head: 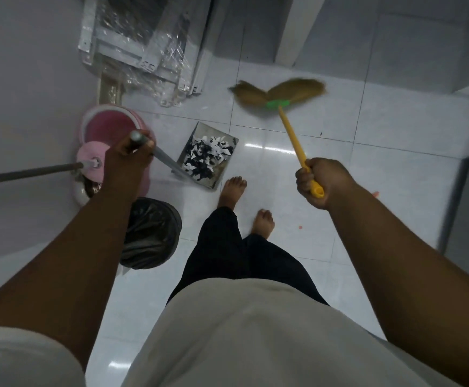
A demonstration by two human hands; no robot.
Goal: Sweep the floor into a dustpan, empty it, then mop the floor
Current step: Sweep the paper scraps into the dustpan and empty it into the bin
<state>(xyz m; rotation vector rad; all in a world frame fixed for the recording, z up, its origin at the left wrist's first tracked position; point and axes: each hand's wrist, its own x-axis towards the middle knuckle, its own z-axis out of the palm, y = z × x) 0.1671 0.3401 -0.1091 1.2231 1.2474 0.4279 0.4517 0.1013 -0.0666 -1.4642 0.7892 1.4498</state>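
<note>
My left hand (128, 157) grips the top of a grey metal handle (166, 159) that runs down to a metal dustpan (227, 142) full of black and white paper scraps (209, 153). The pan rests on the white tiled floor just ahead of my bare feet. In my right hand (318, 184) is the yellow handle of a broom (293, 135). Its straw head (281, 92), held by a green band, is blurred above the tiles beyond the pan. A black-lined bin (152, 233) stands under my left forearm.
A pink mop bucket (110, 127) with a pink spinner stands left of the dustpan, and a mop pole (26, 173) reaches out to the left. Plastic-wrapped metal frames (144, 48) lean in the back corner. A wall is at left, a furniture edge at right.
</note>
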